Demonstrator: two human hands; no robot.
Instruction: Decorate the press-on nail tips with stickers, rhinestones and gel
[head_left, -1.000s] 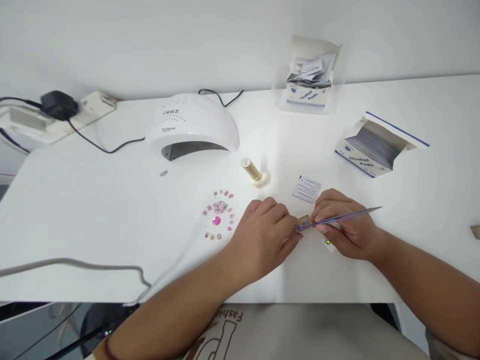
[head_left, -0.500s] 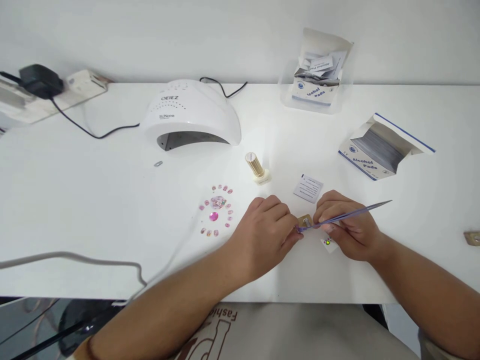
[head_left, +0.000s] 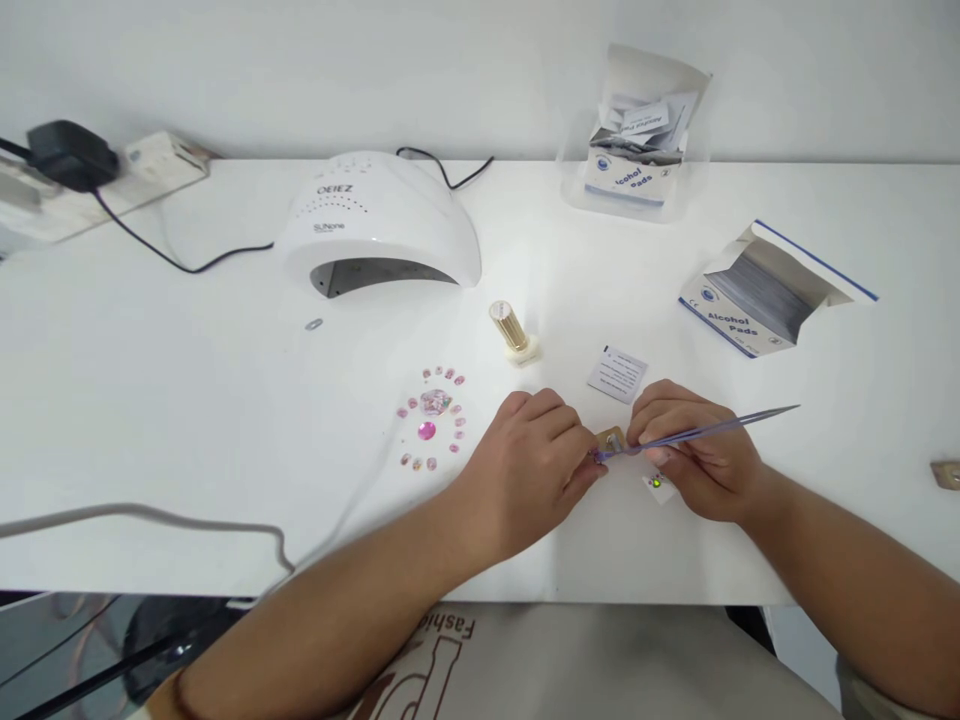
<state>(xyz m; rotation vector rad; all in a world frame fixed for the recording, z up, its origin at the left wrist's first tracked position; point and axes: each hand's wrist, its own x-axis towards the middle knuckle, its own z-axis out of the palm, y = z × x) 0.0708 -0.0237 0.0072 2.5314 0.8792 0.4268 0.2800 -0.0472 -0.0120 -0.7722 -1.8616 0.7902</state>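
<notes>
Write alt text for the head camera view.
Over a white table, the right hand holds thin purple tweezers to a small tan piece pinched by the left hand. Behind sit a white dome nail lamp and pink nail gems.

Two open white-and-blue cardboard alcohol-pad boxes (head_left: 636, 165) (head_left: 757, 300), one white domed nail lamp (head_left: 379, 225), one gold-capped bottle (head_left: 512, 332), one loose white sachet (head_left: 616, 373), one purple metal tweezers (head_left: 697, 432), two hands (head_left: 529, 470) (head_left: 694, 455).

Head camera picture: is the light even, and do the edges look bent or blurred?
Head view: soft, bright light; the white table glares palely, with faint shadows under the left hand and right hand. The table's far edge bows and the corners stretch. The tweezers are sharp; the small brown piece is too small to read.
</notes>
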